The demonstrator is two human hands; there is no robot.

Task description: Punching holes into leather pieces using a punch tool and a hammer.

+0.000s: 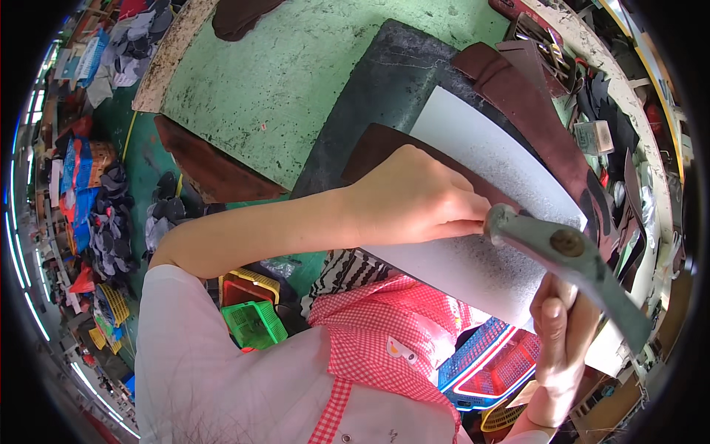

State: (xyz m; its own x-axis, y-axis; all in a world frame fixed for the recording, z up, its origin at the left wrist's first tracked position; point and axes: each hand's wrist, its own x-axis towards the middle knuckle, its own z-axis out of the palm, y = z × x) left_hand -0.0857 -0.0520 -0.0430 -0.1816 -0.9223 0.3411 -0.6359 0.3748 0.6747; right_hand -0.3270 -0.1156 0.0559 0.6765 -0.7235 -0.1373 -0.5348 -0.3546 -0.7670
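Note:
My right hand (566, 333) is wrapped round the wooden handle of a hammer (566, 244). Its metal head slants across the view, one end close beside my left fingertips. My left hand (421, 196) is closed with its knuckles up, low over a dark brown leather piece (377, 144). What the left fingers pinch is hidden behind them and the hammer head. That leather lies across a white board (473, 133) speckled with dark marks, partly covered by my left hand and the hammer. The board rests on a dark grey slab (384, 74).
More brown leather (510, 96) overlaps the board's far right side, near a box of metal tools (540, 44). The pale green tabletop (251, 89) extends left, with a reddish-brown flap (211, 166) at its edge. A green basket (254, 324) and blue-red crates (492, 362) sit below.

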